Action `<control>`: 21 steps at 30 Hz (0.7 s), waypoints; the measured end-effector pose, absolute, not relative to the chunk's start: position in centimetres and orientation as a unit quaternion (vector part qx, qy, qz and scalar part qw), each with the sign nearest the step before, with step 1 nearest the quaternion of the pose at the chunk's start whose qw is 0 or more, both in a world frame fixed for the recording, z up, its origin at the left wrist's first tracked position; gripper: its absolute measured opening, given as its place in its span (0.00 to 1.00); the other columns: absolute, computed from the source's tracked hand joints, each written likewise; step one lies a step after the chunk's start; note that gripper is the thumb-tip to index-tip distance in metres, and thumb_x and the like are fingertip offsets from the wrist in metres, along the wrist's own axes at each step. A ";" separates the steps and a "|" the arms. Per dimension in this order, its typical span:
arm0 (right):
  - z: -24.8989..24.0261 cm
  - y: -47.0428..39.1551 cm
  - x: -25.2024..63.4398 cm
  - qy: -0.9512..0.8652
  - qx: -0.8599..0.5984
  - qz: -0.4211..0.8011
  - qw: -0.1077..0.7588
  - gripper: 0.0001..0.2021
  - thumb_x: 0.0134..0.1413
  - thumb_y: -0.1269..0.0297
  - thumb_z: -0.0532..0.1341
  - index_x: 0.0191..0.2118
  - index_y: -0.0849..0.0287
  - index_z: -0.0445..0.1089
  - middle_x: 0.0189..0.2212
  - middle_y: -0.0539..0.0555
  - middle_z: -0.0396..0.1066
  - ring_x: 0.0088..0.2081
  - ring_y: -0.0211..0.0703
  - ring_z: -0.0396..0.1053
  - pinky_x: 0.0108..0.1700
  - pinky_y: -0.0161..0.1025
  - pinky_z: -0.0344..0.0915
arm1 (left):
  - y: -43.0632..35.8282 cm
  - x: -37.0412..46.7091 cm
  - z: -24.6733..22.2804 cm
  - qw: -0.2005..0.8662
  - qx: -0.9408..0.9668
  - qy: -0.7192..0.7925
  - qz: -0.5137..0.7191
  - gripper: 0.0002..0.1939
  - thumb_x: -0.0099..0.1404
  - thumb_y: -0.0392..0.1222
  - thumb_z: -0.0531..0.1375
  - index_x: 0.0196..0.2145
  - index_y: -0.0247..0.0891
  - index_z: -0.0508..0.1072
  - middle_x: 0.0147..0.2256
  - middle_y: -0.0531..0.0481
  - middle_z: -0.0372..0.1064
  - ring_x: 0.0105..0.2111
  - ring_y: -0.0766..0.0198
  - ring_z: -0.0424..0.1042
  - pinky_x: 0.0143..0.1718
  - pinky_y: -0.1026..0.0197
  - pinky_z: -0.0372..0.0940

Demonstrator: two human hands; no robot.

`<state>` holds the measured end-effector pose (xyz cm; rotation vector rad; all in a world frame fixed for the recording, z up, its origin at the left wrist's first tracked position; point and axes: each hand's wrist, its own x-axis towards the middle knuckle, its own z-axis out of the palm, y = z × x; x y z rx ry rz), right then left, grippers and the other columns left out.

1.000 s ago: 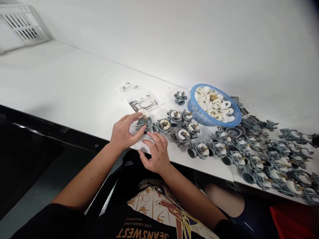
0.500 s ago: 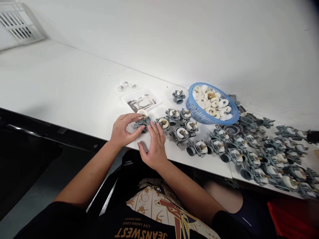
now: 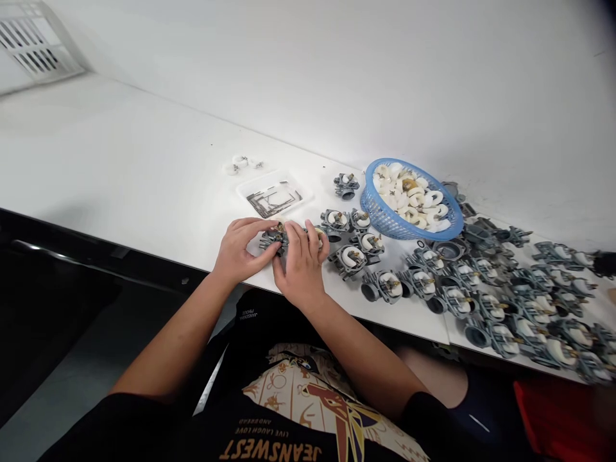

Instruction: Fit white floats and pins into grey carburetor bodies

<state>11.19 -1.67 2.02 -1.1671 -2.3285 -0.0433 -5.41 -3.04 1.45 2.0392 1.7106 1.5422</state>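
Observation:
Between my hands, near the table's front edge, lies a grey metal carburetor (image 3: 273, 242) with a white float partly hidden by fingers. My left hand (image 3: 239, 251) grips it from the left, index finger at the top and thumb at the near side. My right hand (image 3: 302, 264) is against its right side, fingers bent over it and thumb near the front; whether it pinches a small part is hidden. Another carburetor (image 3: 317, 236) sits partly behind my right fingers. Just beyond, a white tray (image 3: 308, 192) contains several thin metal pins.
A blue basket (image 3: 409, 232) full of white floats stands at the back right. Many carburetors with floats (image 3: 455, 300) cover the table's right side. Several loose floats (image 3: 240, 162) lie behind the tray. A white slatted crate (image 3: 36, 48) is far left. A person's leg (image 3: 433, 378) shows beside me.
My right hand has moved up and in over the carburetor's right side, its thumb closing toward it. The white float, raised before, now sits lower and is mostly covered. My left hand keeps its grip.

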 end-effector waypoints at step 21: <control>0.8 -1.6 11.2 -0.839 -0.457 -0.013 0.294 0.23 0.69 0.68 0.51 0.67 0.57 0.61 0.62 0.60 0.68 0.70 0.55 0.52 0.70 0.59 0.34 | -2.8 -5.6 1.3 0.125 0.641 0.549 0.522 0.16 0.62 0.48 0.69 0.47 0.43 0.75 0.52 0.44 0.76 0.59 0.51 0.70 0.62 0.45 0.65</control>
